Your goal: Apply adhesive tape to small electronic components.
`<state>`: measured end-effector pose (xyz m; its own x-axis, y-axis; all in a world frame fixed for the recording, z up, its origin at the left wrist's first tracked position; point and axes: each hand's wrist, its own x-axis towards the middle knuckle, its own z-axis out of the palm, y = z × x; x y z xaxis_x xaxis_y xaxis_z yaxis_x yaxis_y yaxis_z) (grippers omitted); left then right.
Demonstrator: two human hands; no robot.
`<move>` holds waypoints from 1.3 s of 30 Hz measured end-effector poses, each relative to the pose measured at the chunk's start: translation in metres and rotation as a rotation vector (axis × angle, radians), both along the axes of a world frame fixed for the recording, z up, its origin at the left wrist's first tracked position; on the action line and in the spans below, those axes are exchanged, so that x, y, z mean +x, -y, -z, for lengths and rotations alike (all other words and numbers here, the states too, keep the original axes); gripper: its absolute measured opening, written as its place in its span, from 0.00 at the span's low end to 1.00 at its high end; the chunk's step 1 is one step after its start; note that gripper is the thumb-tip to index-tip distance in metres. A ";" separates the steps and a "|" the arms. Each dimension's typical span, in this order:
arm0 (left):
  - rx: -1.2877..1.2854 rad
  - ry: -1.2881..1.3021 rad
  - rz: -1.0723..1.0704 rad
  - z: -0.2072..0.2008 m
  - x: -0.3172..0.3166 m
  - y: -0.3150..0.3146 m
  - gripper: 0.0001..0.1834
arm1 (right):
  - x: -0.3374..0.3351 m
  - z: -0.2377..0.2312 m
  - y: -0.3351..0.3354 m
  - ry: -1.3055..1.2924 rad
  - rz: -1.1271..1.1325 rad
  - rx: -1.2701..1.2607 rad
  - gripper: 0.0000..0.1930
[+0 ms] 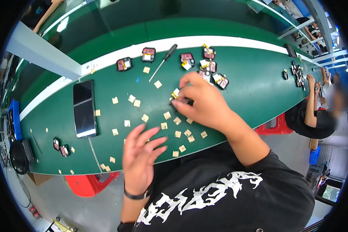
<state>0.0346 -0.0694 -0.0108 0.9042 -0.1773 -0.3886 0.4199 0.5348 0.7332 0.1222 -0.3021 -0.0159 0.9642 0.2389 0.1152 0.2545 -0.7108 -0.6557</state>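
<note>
My right hand [201,98] is closed over the middle of the green table, its fingers pinching a small dark device [187,101]. A yellow-and-white tab [175,93] sticks out beside the fingertips, and most of the device is hidden by the hand. My left hand [139,158] hovers nearer to me, fingers spread, holding nothing. Small cream-coloured squares [167,115] lie scattered around and between both hands. Just beyond my right hand is a group of small black square cases with reddish insides [221,81], some with yellow and white tabs.
A screwdriver [164,60] lies at the far side, near two more cases [148,54]. To the left rests a large black phone [84,108]. A blue bin [14,120] stands at the left end. At far right a co-worker [311,112] sits by a red stool [276,125].
</note>
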 end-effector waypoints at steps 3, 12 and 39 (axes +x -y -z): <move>0.052 0.035 0.119 0.009 0.010 0.023 0.33 | -0.017 0.002 -0.005 -0.005 -0.048 0.090 0.07; 1.314 0.858 0.175 0.009 0.050 0.053 0.34 | -0.046 -0.028 0.043 0.010 0.101 0.229 0.07; 0.155 0.363 0.205 -0.013 0.013 0.079 0.20 | -0.092 -0.041 0.033 0.036 0.093 0.197 0.07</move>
<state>0.0476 -0.1482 0.0020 0.9391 -0.3318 -0.0889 0.2068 0.3396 0.9176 0.0302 -0.3349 0.0250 0.9755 0.1182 0.1857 0.2194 -0.5912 -0.7761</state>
